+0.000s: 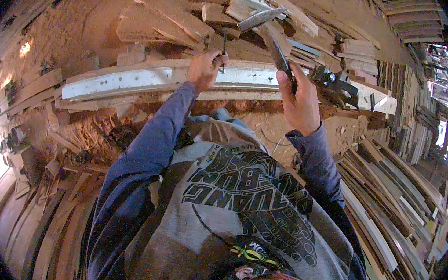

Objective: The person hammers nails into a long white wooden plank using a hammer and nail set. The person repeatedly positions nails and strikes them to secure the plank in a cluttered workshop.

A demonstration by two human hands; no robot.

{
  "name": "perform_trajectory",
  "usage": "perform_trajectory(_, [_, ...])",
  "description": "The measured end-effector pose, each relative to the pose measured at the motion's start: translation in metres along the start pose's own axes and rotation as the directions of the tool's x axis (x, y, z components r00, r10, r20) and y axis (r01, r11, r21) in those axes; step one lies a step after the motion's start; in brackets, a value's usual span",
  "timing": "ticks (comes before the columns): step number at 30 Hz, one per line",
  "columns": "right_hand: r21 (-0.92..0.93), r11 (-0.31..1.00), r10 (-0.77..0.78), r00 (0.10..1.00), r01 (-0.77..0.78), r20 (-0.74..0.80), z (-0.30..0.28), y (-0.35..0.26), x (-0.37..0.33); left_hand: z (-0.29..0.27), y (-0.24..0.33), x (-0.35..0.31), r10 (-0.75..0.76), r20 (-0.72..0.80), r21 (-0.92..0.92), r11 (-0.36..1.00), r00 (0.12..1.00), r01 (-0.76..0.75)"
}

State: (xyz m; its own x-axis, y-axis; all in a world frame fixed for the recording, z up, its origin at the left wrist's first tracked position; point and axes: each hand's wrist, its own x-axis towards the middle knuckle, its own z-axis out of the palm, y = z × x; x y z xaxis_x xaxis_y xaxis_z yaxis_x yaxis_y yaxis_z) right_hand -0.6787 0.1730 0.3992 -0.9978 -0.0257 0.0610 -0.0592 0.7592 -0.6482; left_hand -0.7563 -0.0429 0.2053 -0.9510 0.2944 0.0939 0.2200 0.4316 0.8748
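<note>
My right hand (301,100) is wrapped round the dark handle of a hammer (279,48), whose metal head is raised above the workpiece. Pinched in my left hand (206,70) is a thin dark metal rod (225,44), held roughly upright, its lower end at the long wooden beam. That beam (126,81) lies across in front of me, with a whitish face marked by several small dark spots. The hammer head is apart from the rod, to its right. My left fingers hide part of the rod, so its exact kind is unclear.
Sawdust-covered wood offcuts (169,23) lie beyond the beam. A dark power tool (342,92) rests by its right end. Stacked boards (373,206) stand at the lower right, and more long planks (46,249) at the lower left.
</note>
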Motion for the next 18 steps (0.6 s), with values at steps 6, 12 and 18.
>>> perform_trajectory(6, [-0.033, 0.999, 0.035, 0.999, -0.036, -0.013, 0.0, -0.005, 0.007, -0.007, 0.003, -0.003, 0.038, 0.008, 0.028, 0.999, 0.999, -0.038])
perform_trajectory(12, [-0.108, 0.994, -0.005, 0.999, 0.009, 0.043, 0.01, 0.0, 0.031, -0.003, -0.012, -0.003, 0.016, 0.047, 0.046, 0.999, 0.999, -0.019])
perform_trajectory(18, [-0.118, 0.992, -0.057, 0.998, 0.054, -0.027, -0.007, 0.0, 0.045, -0.002, -0.013, -0.005, 0.081, 0.012, 0.044, 0.996, 0.997, -0.081])
